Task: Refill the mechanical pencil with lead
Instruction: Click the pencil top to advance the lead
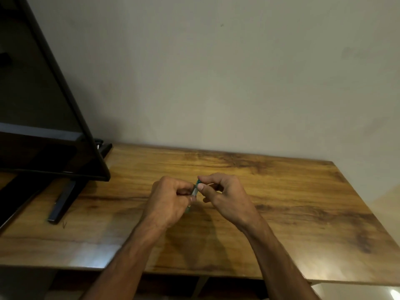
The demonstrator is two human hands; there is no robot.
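— Screen (pixel 41 100) first, dark and leaning, filling the upper left of the frame; its black stand (pixel 61 202) rests on the wooden table (pixel 303 202). What sits right of it?

— At the centre, the left hand (pixel 167 202), curled into a loose fist just above the table. Its fingers are closed round the lower part of the pencil (pixel 194 192).

— How does the pencil lie between the hands?

— Nearly upright, tilted a little to the right. The pale barrel shows in the gap between the two hands, with a green tip at the top and another bit of it below the left thumb.

— And the right hand (pixel 225 198)?

— Just right of centre. Its thumb and forefinger pinch the green top end of the pencil; the other fingers are bent and loose. Whether any lead is held there is too small to tell.
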